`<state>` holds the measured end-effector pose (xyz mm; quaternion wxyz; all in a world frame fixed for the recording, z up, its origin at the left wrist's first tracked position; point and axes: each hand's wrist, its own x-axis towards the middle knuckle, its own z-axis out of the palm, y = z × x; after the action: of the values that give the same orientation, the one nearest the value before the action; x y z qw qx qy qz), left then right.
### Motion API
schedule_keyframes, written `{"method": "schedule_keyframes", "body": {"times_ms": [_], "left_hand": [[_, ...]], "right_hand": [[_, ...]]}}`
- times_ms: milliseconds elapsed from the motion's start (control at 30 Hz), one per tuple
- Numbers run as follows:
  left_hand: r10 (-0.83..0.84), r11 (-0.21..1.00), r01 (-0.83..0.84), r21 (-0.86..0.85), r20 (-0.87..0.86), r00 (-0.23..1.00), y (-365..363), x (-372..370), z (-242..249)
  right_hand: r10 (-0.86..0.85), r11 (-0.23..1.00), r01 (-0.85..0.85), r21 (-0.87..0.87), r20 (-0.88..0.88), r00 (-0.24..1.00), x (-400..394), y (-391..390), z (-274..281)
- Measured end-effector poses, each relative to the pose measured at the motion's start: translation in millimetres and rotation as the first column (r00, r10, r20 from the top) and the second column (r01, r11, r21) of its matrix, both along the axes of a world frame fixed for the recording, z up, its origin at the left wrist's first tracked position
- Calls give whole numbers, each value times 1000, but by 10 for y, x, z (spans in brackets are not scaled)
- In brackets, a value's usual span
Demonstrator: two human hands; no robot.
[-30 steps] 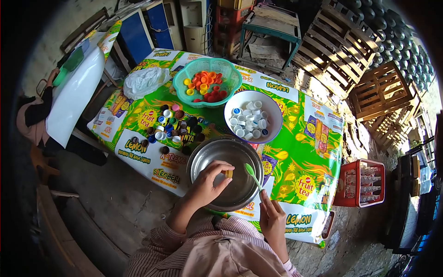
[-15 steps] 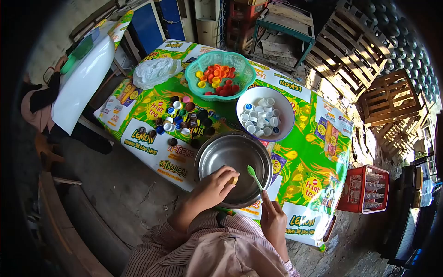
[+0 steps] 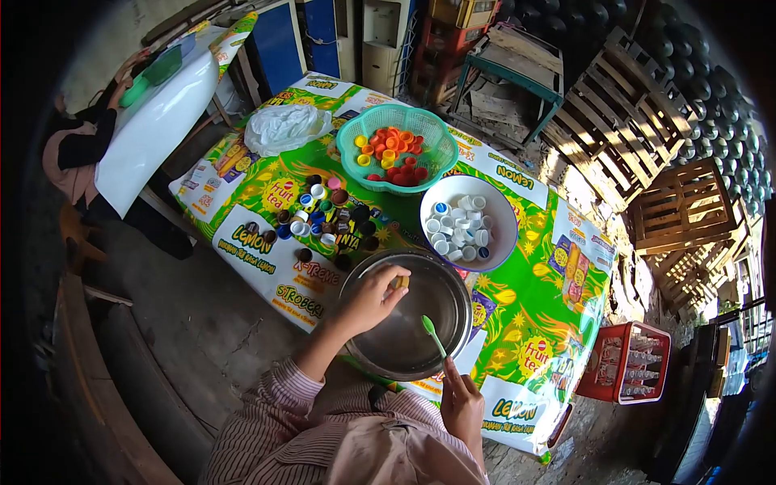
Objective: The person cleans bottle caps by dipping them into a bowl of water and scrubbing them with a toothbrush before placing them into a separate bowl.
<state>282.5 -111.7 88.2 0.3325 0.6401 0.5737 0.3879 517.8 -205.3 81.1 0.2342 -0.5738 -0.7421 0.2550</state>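
My left hand [image 3: 370, 301] is closed on a small yellowish bottle cap [image 3: 401, 282] over the left part of a metal bowl [image 3: 462, 323]. In my right hand [image 3: 462, 404] is a green toothbrush [image 3: 433, 335], its head over the bowl's right side. Behind the bowl stand a white bowl [image 3: 509, 212] of white and blue caps and a green basket [image 3: 349, 145] with red, orange and yellow caps. Loose mixed caps [image 3: 323, 217] lie on the tablecloth [image 3: 517, 299] to the left.
A white plastic bag [image 3: 284, 128] lies at the table's back left. Beyond it, another person [image 3: 77, 153] is beside a white-covered table [image 3: 158, 133]. A red crate [image 3: 624, 362] of bottles stands on the floor at right, with wooden pallets [image 3: 618, 121] behind.
My left hand has moved up and away from me with the cap, over the bowl. The toothbrush has shifted slightly left and down. The view has turned a little, and the other person's arm has moved.
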Motion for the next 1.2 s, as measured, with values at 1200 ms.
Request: {"method": "schedule_keyframes", "body": {"times_ms": [1200], "left_hand": [[603,797,-503,335,-393,694,676,-1927,-1125]], "right_hand": [[11,999,-12,44,23,1000,49,124,-173]]}}
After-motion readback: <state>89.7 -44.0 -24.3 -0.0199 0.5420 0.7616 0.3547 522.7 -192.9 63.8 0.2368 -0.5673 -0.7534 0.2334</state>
